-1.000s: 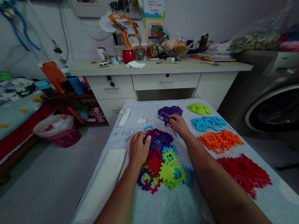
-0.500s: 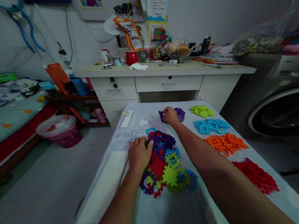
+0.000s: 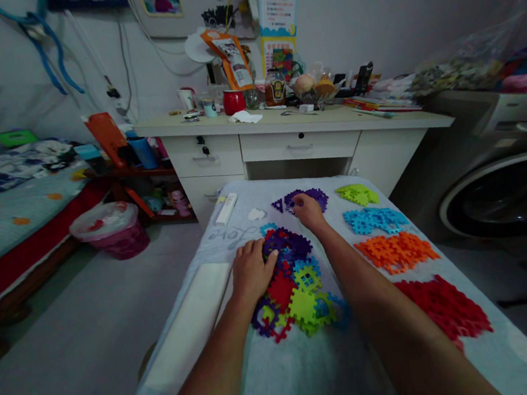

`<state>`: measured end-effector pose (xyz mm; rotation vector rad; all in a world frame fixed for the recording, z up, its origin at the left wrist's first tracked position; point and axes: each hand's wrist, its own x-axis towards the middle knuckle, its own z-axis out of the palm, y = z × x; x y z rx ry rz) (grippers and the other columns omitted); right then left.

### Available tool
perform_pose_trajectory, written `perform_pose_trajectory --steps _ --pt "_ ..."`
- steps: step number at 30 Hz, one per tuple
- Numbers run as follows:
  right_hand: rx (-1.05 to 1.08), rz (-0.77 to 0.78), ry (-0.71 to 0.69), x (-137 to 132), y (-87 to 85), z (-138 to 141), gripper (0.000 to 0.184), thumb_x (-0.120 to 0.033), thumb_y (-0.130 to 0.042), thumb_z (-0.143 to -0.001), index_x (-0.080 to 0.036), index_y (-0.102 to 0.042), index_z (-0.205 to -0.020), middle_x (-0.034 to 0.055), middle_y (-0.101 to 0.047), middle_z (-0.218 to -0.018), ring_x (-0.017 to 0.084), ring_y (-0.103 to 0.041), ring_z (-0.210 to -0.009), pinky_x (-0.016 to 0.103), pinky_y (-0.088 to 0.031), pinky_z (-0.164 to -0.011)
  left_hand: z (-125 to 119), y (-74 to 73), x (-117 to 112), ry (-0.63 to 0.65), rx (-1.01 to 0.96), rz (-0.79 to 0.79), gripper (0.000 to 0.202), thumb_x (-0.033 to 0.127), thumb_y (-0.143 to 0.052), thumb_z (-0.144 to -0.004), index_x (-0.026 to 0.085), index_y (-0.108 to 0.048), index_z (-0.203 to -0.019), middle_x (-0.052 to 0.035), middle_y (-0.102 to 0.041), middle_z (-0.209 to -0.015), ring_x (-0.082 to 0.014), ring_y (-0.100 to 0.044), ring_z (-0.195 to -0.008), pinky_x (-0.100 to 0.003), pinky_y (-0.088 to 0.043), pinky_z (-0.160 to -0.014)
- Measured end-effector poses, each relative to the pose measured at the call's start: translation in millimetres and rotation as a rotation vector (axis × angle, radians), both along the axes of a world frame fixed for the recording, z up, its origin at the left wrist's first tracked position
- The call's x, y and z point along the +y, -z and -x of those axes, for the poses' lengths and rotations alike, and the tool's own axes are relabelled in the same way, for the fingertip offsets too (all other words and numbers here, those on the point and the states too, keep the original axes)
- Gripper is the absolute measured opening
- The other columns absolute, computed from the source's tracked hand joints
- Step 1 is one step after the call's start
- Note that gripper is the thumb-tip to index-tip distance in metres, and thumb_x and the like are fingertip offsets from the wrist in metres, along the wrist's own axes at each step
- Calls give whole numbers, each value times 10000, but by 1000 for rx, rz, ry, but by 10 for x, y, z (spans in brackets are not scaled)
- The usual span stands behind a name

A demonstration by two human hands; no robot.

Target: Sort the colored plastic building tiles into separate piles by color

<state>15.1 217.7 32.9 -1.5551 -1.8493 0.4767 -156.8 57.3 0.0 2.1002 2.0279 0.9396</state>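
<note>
A mixed heap of coloured interlocking plastic tiles (image 3: 296,283) lies in the middle of a cloth-covered table (image 3: 313,371). My left hand (image 3: 252,269) rests on the heap's left side, fingers curled over a purple tile. My right hand (image 3: 308,210) reaches to the far end and lies on the purple pile (image 3: 314,197), fingers bent down on it. A single purple triangle tile (image 3: 277,206) sits just left of that pile. Along the right side lie sorted piles: green (image 3: 358,195), blue (image 3: 374,219), orange (image 3: 396,250) and red (image 3: 443,307).
A white folded strip (image 3: 187,325) lies along the table's left edge, a white box (image 3: 226,208) and a small white scrap (image 3: 256,214) at the far left. Beyond stands a cluttered desk (image 3: 294,136); a pink bin (image 3: 112,230) and a bed (image 3: 0,210) at left, a washing machine (image 3: 507,193) at right.
My right hand went from the heap's far edge out to the purple pile and now sits back a little on it; a purple triangle now shows beside it. The left hand barely moved.
</note>
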Motion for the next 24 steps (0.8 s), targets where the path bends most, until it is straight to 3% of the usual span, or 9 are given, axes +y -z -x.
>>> perform_pose_trajectory --steps 5,9,16,24 --pt "-117 46 -210 -308 -66 -201 268 -88 -580 -775 -172 -705 -997 74 -728 -1038 199 -660 -943 312 -489 -885 -9 -1 11 69 -18 11 383 452 -502 -906 199 -601 -1176 -125 -639 -1173 -281 -563 -1096 -443 -406 -985" --pt "-241 88 -324 -382 -93 -183 296 -72 -538 -816 -160 -718 -1033 93 -726 -1087 207 -657 -1011 305 -467 -940 -7 18 26 103 -20 5 375 453 -505 -907 216 -597 -1184 -108 -638 -1194 -269 -561 -1121 -433 -407 -998" --pt "-312 116 -427 -344 -108 77 362 -93 -461 -890 -128 -670 -1184 115 -667 -1255 199 -599 -1175 278 -418 -1015 -18 47 40 180 -39 18 413 428 -523 -904 184 -570 -1234 -113 -615 -1264 -275 -545 -1175 -449 -410 -1045" --pt "-391 165 -370 -515 -68 -236 405 -170 -607 -820 -161 -634 -1225 110 -655 -1265 232 -599 -1152 298 -435 -970 -25 19 31 220 -200 4 419 396 -503 -913 169 -539 -1263 -122 -587 -1272 -238 -554 -1199 -413 -436 -1065"
